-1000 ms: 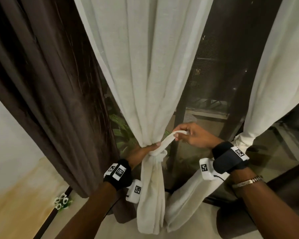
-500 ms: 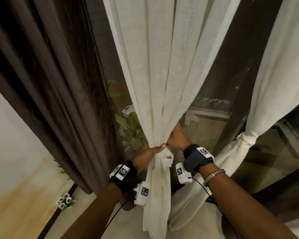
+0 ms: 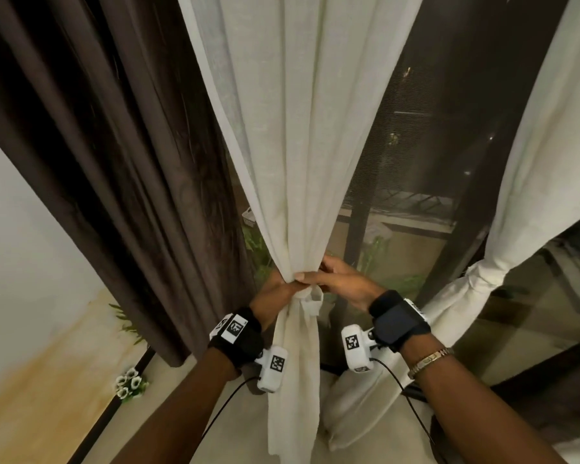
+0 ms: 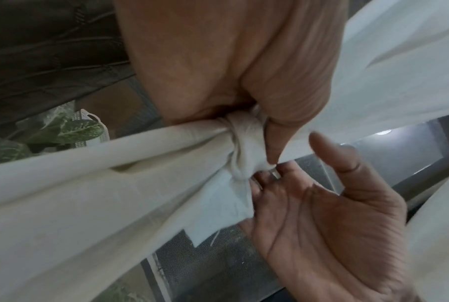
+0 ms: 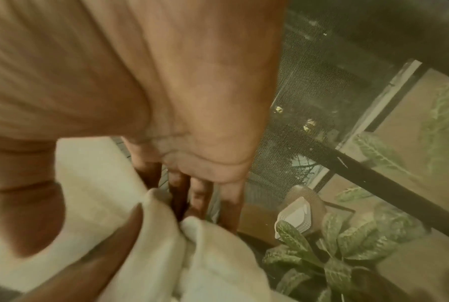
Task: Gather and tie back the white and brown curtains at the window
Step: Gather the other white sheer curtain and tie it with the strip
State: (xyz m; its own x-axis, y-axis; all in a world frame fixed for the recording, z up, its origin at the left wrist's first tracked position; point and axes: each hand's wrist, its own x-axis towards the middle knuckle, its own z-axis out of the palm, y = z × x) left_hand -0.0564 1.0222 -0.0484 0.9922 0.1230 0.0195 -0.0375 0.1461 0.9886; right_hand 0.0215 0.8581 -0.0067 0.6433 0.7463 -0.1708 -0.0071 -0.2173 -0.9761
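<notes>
The white curtain (image 3: 302,145) hangs at the centre, gathered into a narrow bunch. A white tie band (image 3: 310,296) is knotted round the bunch (image 4: 246,147). My left hand (image 3: 278,293) grips the bunch at the knot from the left, and its thumb (image 4: 277,132) presses on the knot. My right hand (image 3: 335,279) lies against the right side of the bunch. Its palm (image 4: 321,214) faces the knot and its straight fingers (image 5: 200,196) reach behind the fabric. The brown curtain (image 3: 98,145) hangs loose on the left. A second white curtain (image 3: 533,162) on the right is tied back.
Behind the curtains are a dark mesh window screen (image 3: 416,145) and a dark frame post (image 3: 357,226). Green leafy plants (image 5: 347,245) stand outside below the hands. A pale wall (image 3: 24,246) is at the left. Small white flowers (image 3: 129,385) sit low by the wall.
My right hand let go of the tie end that it held stretched out to the right and moved in against the knot. My left hand kept its grip on the bunch.
</notes>
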